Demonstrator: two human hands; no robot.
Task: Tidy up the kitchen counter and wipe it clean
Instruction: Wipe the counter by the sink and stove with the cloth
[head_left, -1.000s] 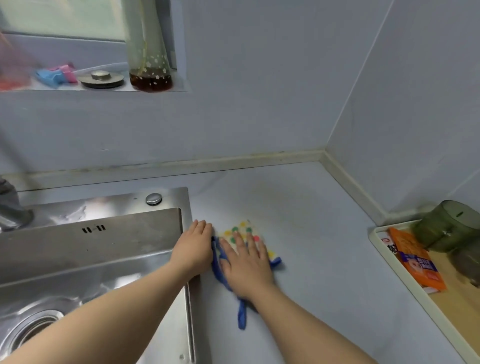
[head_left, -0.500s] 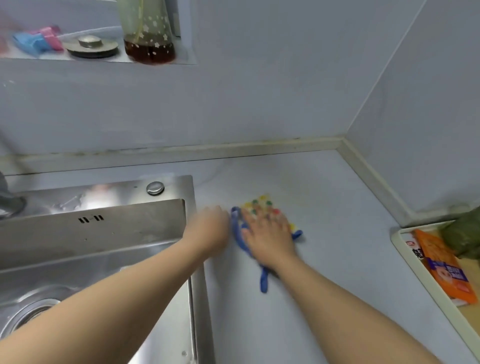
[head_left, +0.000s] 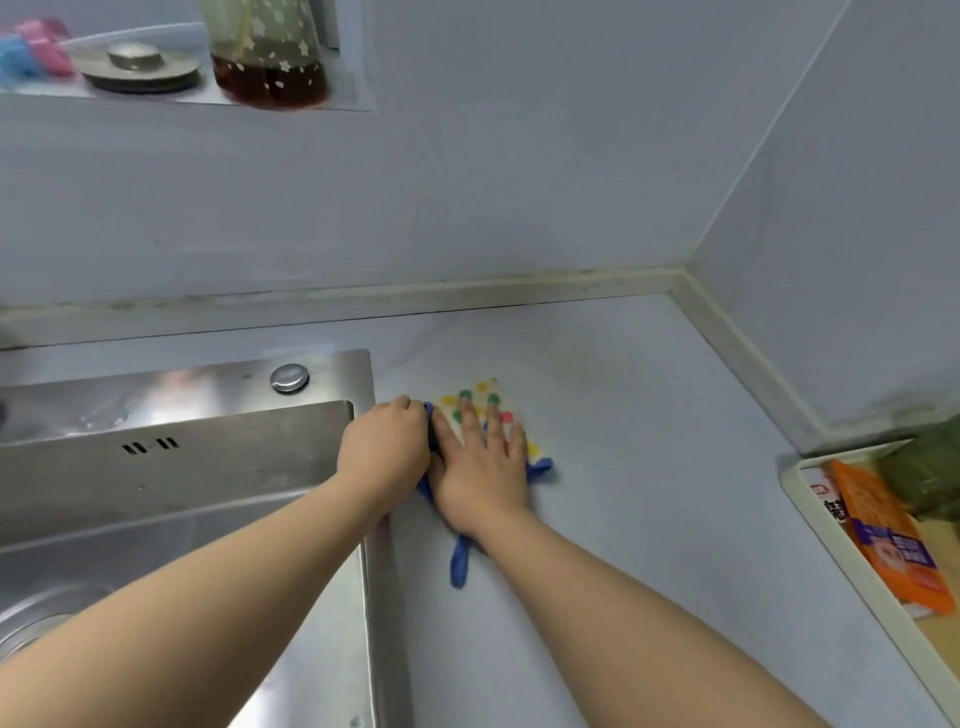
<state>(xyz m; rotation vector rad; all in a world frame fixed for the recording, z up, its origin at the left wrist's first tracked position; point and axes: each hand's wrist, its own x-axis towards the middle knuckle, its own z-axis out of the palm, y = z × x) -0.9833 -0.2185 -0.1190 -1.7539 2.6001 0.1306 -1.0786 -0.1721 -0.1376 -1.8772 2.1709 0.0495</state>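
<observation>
A white cloth (head_left: 480, 396) with coloured dots and a blue border lies on the pale grey counter (head_left: 649, 415), just right of the sink. My right hand (head_left: 480, 467) presses flat on it with fingers spread and straight. My left hand (head_left: 384, 452) sits against the cloth's left side, its fingers curled round the blue border. The cloth's blue hanging loop (head_left: 460, 564) trails toward me beside my right wrist.
A steel sink (head_left: 182, 467) fills the left, with a round button (head_left: 289, 376) on its rim. A tray (head_left: 810, 514) at the right edge holds an orange packet (head_left: 888, 545) and a green container (head_left: 924, 467). The sill above carries a jar (head_left: 270, 57) and a sink plug (head_left: 136, 65).
Both hands and the cloth have slid away from me toward the back wall. My left hand's fingers, straight a second ago, are now curled at the cloth's edge.
</observation>
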